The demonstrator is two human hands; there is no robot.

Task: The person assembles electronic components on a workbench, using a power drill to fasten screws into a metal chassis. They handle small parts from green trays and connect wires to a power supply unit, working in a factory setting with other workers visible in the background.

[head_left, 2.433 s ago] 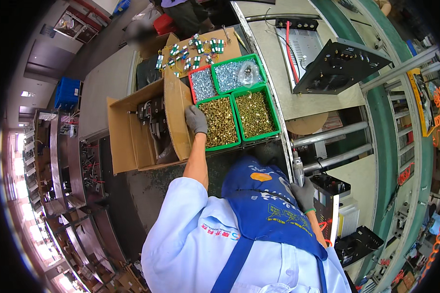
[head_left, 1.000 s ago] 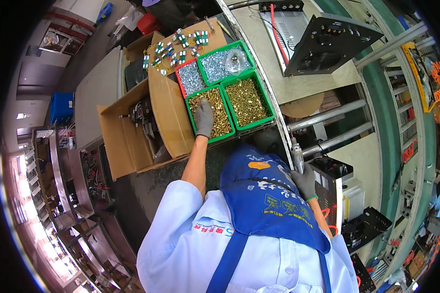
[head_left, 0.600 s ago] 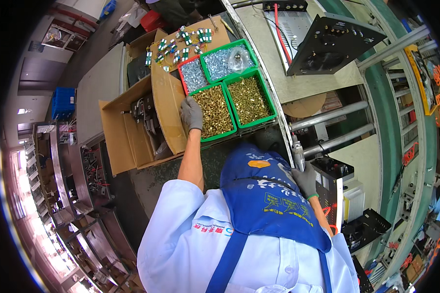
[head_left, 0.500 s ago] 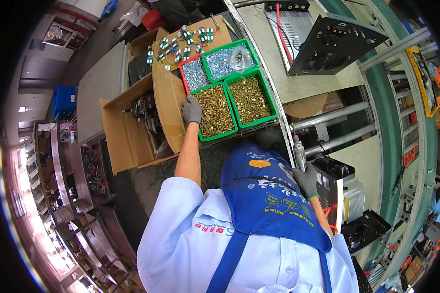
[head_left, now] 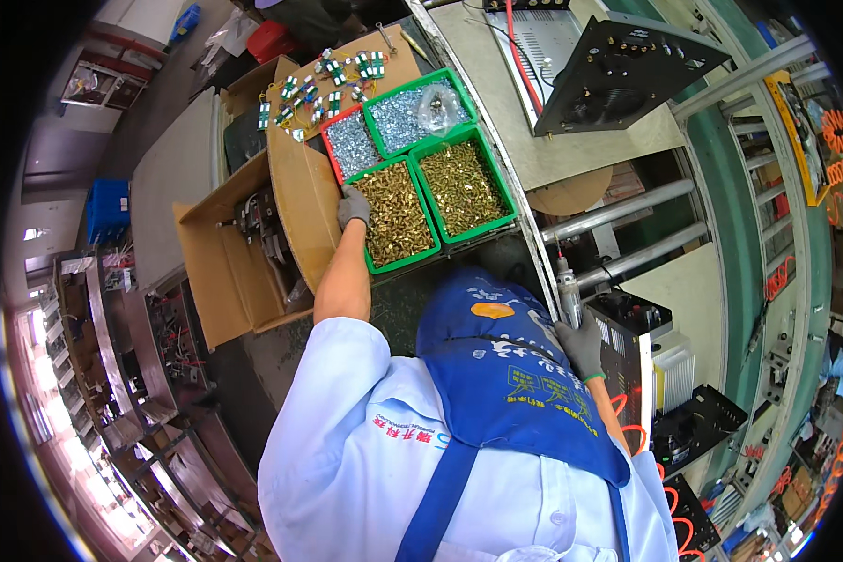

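My left hand (head_left: 353, 204), in a grey glove, is at the left rim of a green bin (head_left: 437, 245) of brass-coloured screws (head_left: 398, 211). Its fingers look closed over that rim, though the fingertips are partly hidden. A second green bin (head_left: 510, 201) of similar screws (head_left: 461, 187) adjoins it on the right. At my right side, beside the bench's metal edge, my gloved right hand (head_left: 581, 345) is wrapped round a silver power screwdriver (head_left: 569, 290), its bit pointing away from me.
An open carton (head_left: 211, 272) with dark parts stands left of the bins. Behind are a red bin (head_left: 332, 161) and a green bin (head_left: 375, 131) of silvery hardware, plus small green circuit boards (head_left: 332, 70). A black panelled chassis (head_left: 628, 80) sits at far right; an orange coiled hose (head_left: 688, 525) hangs near my right arm.
The view has shifted, so the bins and carton appear a little farther left. More orange hose shows beside my right arm. Both hands keep their places at the bin and the screwdriver.
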